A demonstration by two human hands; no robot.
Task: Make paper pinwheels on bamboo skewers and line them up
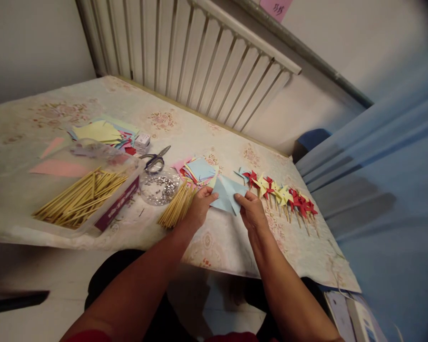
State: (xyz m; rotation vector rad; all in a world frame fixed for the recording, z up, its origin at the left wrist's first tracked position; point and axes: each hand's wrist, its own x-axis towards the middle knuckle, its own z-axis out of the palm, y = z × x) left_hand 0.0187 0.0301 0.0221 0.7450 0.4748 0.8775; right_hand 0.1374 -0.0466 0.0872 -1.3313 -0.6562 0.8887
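A light blue paper square (225, 190) with slits at its corners is held up between both hands above the table. My left hand (202, 204) pinches its left edge between thumb and fingers. On the opposite edge, my right hand (251, 207) grips the paper the same way. Just behind the left hand lies a stack of coloured paper squares (199, 170), with a blue one on top. A bundle of thin wooden sticks (174, 205) is beside my left wrist. To the right of my hands, finished paper pinwheels (281, 194) in red, yellow and blue lie in a row.
At the left stands a clear plastic box (117, 209) with many wooden sticks (80, 199). Near it are a round dish of small metal pins (160, 189), scissors (155, 160), a small white box (142, 141) and more coloured paper (98, 132). A blue curtain (388, 190) hangs at the right.
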